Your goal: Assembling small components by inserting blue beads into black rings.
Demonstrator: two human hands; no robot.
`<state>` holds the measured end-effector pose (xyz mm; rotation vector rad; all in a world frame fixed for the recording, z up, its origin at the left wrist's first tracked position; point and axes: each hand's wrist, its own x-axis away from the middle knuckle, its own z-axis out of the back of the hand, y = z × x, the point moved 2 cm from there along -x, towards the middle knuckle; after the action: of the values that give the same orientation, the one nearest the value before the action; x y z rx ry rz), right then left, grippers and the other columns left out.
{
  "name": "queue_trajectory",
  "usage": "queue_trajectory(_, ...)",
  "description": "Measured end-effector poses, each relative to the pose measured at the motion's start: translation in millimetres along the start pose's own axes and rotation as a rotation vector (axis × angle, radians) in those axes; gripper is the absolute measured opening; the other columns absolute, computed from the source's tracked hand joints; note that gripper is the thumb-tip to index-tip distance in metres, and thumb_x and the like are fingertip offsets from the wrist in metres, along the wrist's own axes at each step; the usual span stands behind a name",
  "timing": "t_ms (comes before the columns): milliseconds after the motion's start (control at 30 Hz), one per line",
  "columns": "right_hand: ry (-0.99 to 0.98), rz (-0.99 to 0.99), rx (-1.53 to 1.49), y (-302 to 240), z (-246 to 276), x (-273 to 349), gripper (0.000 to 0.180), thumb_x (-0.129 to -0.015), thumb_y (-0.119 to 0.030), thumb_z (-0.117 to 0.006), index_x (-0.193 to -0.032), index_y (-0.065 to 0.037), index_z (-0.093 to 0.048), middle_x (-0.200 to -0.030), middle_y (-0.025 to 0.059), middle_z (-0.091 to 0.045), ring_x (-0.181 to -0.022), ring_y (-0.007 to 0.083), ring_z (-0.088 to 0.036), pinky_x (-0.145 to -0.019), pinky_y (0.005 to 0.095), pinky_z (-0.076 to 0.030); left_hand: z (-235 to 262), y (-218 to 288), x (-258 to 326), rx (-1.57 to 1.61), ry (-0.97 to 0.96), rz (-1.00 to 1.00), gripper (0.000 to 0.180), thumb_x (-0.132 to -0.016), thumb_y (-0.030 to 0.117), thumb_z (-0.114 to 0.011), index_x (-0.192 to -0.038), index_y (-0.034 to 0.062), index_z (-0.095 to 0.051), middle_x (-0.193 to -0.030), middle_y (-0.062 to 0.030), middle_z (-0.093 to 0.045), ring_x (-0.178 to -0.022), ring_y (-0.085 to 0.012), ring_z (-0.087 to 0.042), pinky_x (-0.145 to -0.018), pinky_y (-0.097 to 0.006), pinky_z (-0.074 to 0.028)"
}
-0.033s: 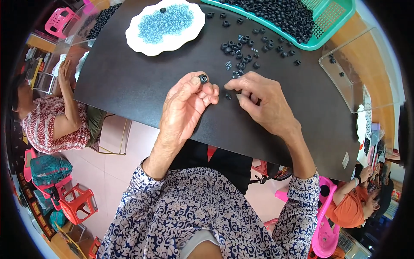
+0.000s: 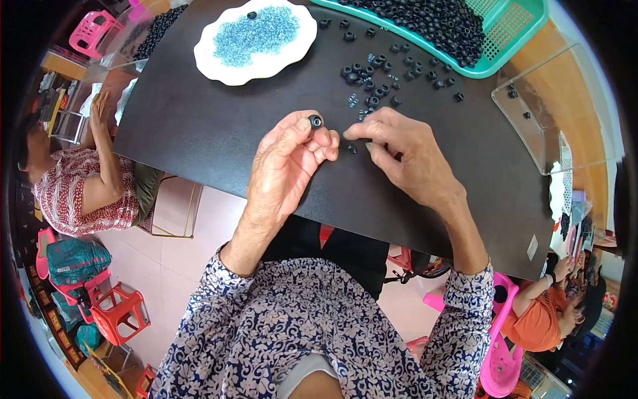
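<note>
My left hand [image 2: 289,153] is raised above the table's near edge. Its thumb and forefinger pinch a small round black plastic piece [image 2: 316,122] whose round opening faces up. To the right, my right hand [image 2: 413,149] hovers with its thumb and forefinger apart, and I see nothing between them. Just under those fingertips another small black piece [image 2: 352,148] lies on the table. Beyond my right hand is a loose scatter of black pieces [image 2: 374,86], with several small coil springs [image 2: 353,100] among them.
A white scalloped plate [image 2: 206,58] of clear springs stands at the far left of the dark table [image 2: 179,133]. A green basket [image 2: 497,68] heaped with black pieces is at the far right, beside a clear plastic bin [image 2: 555,106]. Co-workers sit left [image 2: 93,179] and right [image 2: 545,316].
My right hand has shifted very slightly left, its fingertips closer to my left hand. The left hand keeps its pinch on the black piece.
</note>
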<state>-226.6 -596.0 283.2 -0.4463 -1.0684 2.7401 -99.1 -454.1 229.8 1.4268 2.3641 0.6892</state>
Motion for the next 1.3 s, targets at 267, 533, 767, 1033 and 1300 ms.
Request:
queue_trajectory(267,-0.254,0.103,0.087,0,5,-15,0.014,-0.079,-0.002,-0.063,-0.091,-0.005,-0.070,-0.087,0.0103,-0.059,-0.082,0.0291,-0.060,-0.074,0.0396,-0.048,-2,1,-1,-0.004,-0.003,0.018,0.021,-0.099,0.016,-0.050,-0.105,-0.0034,-0.056,-0.082,-0.0108,-0.060,-0.085,-0.0234,-0.058,-0.077,-0.034,-0.049)
queue_trajectory(533,-0.205,0.082,0.039,1,4,-7,0.020,-0.077,0.001,-0.067,-0.097,0.001,-0.068,-0.087,0.0109,-0.063,-0.076,0.0276,-0.063,-0.067,0.0347,-0.050,-2,1,-1,-0.026,0.016,0.020,0.021,-0.099,0.016,-0.051,-0.105,-0.0033,-0.056,-0.082,-0.0105,-0.061,-0.084,-0.0233,-0.058,-0.075,-0.033,-0.049)
queue_trajectory(767,-0.157,-0.002,-0.002,-4,5,-1,0.021,-0.076,0.001,-0.069,-0.096,0.000,-0.069,-0.087,0.0097,-0.064,-0.075,0.0252,-0.063,-0.066,0.0333,-0.050,-1,0,-2,-0.037,0.003,0.013,0.021,-0.098,0.016,-0.051,-0.106,-0.0031,-0.056,-0.082,-0.0104,-0.061,-0.085,-0.0227,-0.058,-0.074,-0.032,-0.049)
queue_trajectory(1033,-0.131,0.056,0.034,1,-1,0,0.021,-0.075,0.000,-0.070,-0.096,-0.001,-0.069,-0.087,0.0099,-0.064,-0.075,0.0251,-0.064,-0.066,0.0329,-0.051,-2,1,-1,-0.039,-0.006,0.015,0.021,-0.099,0.016,-0.051,-0.106,-0.0031,-0.056,-0.082,-0.0103,-0.061,-0.084,-0.0224,-0.058,-0.074,-0.032,-0.049)
queue_trajectory(1300,-0.118,0.050,0.065,0,-3,4,0.020,-0.076,-0.001,-0.069,-0.096,0.000,-0.068,-0.087,0.0094,-0.064,-0.075,0.0245,-0.064,-0.066,0.0329,-0.050,-5,2,2,-0.046,0.013,0.022,0.021,-0.099,0.016,-0.051,-0.106,-0.0032,-0.056,-0.082,-0.0101,-0.061,-0.085,-0.0221,-0.059,-0.074,-0.033,-0.049)
